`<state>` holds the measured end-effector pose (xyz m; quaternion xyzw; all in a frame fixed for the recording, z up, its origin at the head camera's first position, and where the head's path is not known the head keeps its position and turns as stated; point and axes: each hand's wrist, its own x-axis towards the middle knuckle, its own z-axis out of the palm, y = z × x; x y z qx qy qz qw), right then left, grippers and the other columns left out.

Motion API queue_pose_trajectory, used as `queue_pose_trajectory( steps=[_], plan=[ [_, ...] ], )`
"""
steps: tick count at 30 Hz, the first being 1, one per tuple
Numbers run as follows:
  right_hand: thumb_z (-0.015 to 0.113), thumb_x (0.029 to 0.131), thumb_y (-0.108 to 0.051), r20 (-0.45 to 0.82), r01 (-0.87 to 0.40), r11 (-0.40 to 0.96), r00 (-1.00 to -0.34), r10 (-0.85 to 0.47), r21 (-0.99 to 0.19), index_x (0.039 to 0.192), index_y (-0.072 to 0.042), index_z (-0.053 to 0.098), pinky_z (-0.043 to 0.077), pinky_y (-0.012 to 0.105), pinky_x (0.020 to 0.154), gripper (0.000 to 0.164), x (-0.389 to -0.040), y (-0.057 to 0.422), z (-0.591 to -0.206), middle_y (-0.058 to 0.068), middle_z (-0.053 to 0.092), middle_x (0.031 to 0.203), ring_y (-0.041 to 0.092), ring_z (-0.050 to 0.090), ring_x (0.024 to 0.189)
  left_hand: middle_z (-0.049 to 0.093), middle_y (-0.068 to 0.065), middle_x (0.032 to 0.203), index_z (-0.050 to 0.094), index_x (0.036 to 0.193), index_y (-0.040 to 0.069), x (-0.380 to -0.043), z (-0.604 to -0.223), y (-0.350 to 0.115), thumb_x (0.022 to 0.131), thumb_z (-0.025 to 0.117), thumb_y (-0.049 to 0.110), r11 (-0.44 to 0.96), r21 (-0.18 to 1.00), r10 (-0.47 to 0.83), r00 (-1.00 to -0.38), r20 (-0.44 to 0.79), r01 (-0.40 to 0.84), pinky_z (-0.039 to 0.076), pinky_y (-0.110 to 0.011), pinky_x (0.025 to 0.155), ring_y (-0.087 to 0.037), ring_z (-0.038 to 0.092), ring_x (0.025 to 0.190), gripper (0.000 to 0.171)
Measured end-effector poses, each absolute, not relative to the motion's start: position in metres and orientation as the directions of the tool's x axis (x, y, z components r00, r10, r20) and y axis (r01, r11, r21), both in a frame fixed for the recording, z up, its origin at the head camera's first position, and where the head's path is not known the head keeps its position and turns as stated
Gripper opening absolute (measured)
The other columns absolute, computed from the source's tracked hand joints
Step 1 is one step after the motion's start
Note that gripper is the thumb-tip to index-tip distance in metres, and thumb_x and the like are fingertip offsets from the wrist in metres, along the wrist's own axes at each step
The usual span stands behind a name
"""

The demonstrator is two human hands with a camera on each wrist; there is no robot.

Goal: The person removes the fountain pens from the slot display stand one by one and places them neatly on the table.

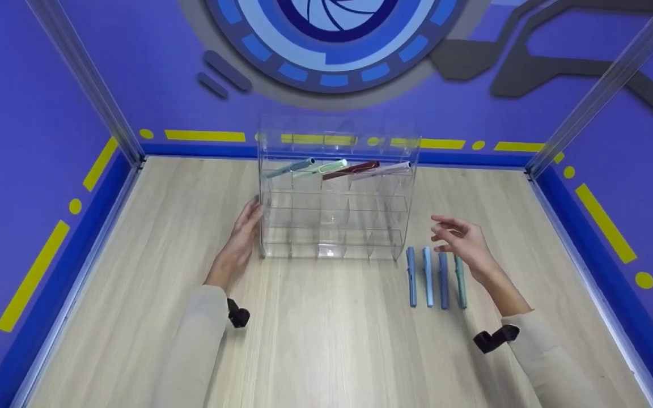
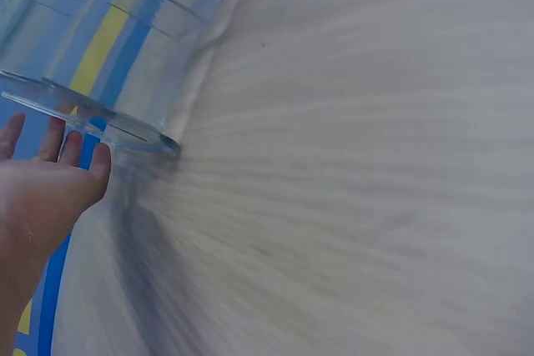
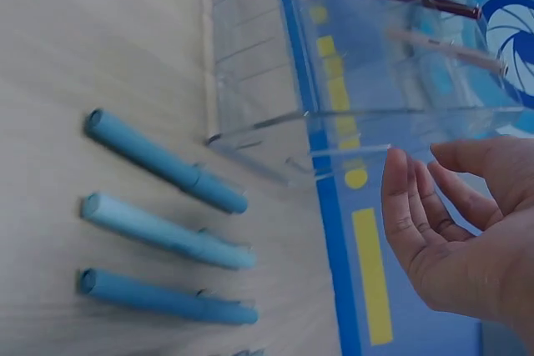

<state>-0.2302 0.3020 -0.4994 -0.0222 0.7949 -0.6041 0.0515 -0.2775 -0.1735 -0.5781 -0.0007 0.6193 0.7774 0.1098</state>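
Observation:
A clear acrylic pen rack [image 1: 335, 218] with rows of compartments stands near the back of the table. In its upper part lean a teal-blue pen [image 1: 292, 168], a pale green pen [image 1: 326, 167], a dark red pen [image 1: 352, 169] and a pale lilac pen [image 1: 383, 170]. My left hand [image 1: 241, 229] rests its extended fingers along the rack's left side. Over the far ends of the pens on the table, my right hand [image 1: 462, 242] hovers with loosely bent fingers and holds nothing. Beneath it lie a blue pen [image 1: 412, 277], a light blue pen [image 1: 428, 277], a darker blue pen [image 1: 444, 281] and a green pen [image 1: 461, 283].
Blue-purple printed walls [image 1: 151, 73] with yellow marks enclose the wooden table [image 1: 315, 334] at the back and both sides. Metal posts [image 1: 88, 79] stand at the back corners. Each wrist carries a small black camera mount [image 1: 238, 315].

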Motion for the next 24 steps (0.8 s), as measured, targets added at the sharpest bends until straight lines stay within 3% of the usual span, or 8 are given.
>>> queue_pose_trajectory(
  steps=[6, 9, 15, 19, 24],
  plan=[
    [0.065, 0.102, -0.019, 0.006, -0.036, 0.241, -0.992, -0.124, -0.97, 0.142, 0.003, 0.054, 0.063, 0.024, 0.081, 0.047, -0.24, 0.281, -0.482, -0.004, 0.071, 0.112, 0.004, 0.072, 0.096, 0.029, -0.009, 0.168, 0.015, 0.166, 0.019, -0.279, -0.58, -0.175, 0.111, 0.042, 0.038, -0.167, 0.978, 0.197, -0.976, -0.093, -0.127, -0.004, -0.047, 0.132, -0.025, 0.01, 0.161, 0.063],
    [0.065, 0.102, -0.017, 0.035, -0.062, 0.217, -0.991, -0.129, -0.974, 0.143, 0.002, 0.054, 0.063, 0.025, 0.08, 0.046, -0.245, 0.272, -0.475, 0.001, 0.07, 0.113, 0.006, 0.072, 0.096, 0.031, -0.01, 0.167, 0.017, 0.166, 0.02, -0.279, -0.582, -0.176, 0.111, 0.042, 0.039, -0.127, 0.984, 0.192, -0.976, -0.1, -0.126, -0.003, -0.047, 0.132, -0.025, 0.013, 0.161, 0.063],
    [0.066, 0.102, -0.018, 0.066, -0.09, 0.229, -0.992, -0.112, -0.969, 0.142, 0.001, 0.055, 0.063, 0.024, 0.08, 0.046, -0.254, 0.261, -0.463, 0.012, 0.067, 0.118, 0.009, 0.071, 0.097, 0.027, -0.001, 0.17, 0.018, 0.165, 0.028, -0.282, -0.586, -0.172, 0.107, 0.045, 0.052, -0.084, 0.983, 0.218, -0.966, -0.143, -0.164, -0.004, -0.046, 0.132, -0.02, 0.008, 0.162, 0.068],
    [0.066, 0.101, -0.016, 0.089, -0.105, 0.204, -0.993, -0.083, -0.973, 0.142, 0.0, 0.055, 0.063, 0.024, 0.078, 0.045, -0.263, 0.256, -0.456, 0.002, 0.068, 0.112, 0.007, 0.07, 0.094, 0.023, -0.001, 0.171, 0.014, 0.166, 0.029, -0.281, -0.586, -0.174, 0.107, 0.043, 0.054, -0.065, 0.978, 0.225, -0.958, -0.178, -0.197, -0.007, -0.046, 0.132, -0.021, 0.002, 0.162, 0.07],
    [0.067, 0.101, -0.015, 0.101, -0.108, 0.137, -0.993, -0.057, -0.985, 0.145, -0.001, 0.053, 0.063, 0.025, 0.079, 0.048, -0.273, 0.252, -0.449, -0.008, 0.066, 0.109, 0.007, 0.07, 0.094, 0.008, 0.0, 0.174, 0.009, 0.166, 0.03, -0.278, -0.586, -0.176, 0.109, 0.039, 0.051, -0.063, 0.971, 0.206, -0.955, -0.213, -0.23, -0.01, -0.05, 0.131, -0.023, -0.008, 0.162, 0.068]
  ],
)
